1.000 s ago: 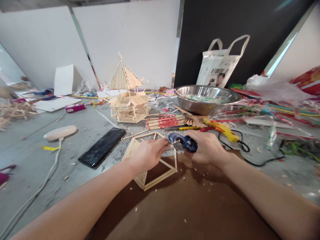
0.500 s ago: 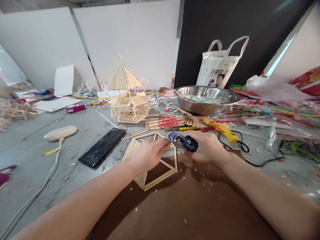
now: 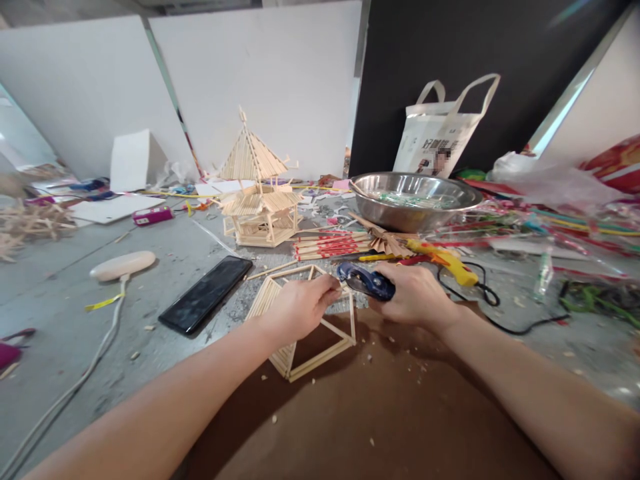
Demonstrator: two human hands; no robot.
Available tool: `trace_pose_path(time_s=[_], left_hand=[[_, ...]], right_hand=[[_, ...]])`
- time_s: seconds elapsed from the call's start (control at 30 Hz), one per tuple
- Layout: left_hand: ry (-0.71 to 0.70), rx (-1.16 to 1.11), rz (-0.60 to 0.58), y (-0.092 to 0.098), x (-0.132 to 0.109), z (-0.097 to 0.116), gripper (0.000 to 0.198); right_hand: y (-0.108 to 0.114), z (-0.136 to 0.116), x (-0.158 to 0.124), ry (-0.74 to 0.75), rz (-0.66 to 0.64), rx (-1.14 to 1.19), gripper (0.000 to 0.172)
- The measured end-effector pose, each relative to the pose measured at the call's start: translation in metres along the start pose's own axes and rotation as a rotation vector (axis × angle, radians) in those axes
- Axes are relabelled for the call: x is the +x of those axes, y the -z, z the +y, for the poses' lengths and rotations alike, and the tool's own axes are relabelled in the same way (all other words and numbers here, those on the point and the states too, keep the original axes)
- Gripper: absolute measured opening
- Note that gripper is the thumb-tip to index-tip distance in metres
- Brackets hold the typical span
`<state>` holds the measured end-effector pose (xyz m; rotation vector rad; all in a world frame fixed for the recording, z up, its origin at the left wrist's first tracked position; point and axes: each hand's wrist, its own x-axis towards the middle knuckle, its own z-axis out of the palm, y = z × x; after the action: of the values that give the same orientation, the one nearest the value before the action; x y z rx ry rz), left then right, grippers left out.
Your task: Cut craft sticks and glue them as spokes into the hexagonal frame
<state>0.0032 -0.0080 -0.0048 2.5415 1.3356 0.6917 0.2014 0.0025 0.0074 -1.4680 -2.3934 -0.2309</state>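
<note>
My right hand [image 3: 413,293] is closed round a pair of blue-handled pruning shears [image 3: 373,283], whose curved head points left. My left hand [image 3: 295,310] pinches a thin wooden stick close to that head; most of the stick is hidden by the fingers. Under my left hand lies a flat frame of wooden sticks [image 3: 325,360], its left panel filled with sticks side by side. A brown sheet [image 3: 380,413] is beneath the frame's near part. Beyond my hands stands a small pagoda built of sticks [image 3: 257,207].
A black phone [image 3: 206,295] and a white corded device [image 3: 123,266] lie left. Red-marked sticks [image 3: 333,245], a yellow glue gun [image 3: 445,260] and a steel basin [image 3: 415,203] are beyond my right hand. A white bag [image 3: 440,133] leans on a black panel.
My left fingertips and the shears have shifted very slightly. The frame and pagoda stay where they were.
</note>
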Motion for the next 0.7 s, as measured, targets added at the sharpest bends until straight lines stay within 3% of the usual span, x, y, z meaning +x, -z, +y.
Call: trace_pose_path(time_s=[0.7], left_hand=[[0.07,0.045,-0.053,0.0019,0.0013,0.0005,0.023]], right_hand=[[-0.0041,-0.0002,0.0,-0.022,-0.015,-0.042,0.02]])
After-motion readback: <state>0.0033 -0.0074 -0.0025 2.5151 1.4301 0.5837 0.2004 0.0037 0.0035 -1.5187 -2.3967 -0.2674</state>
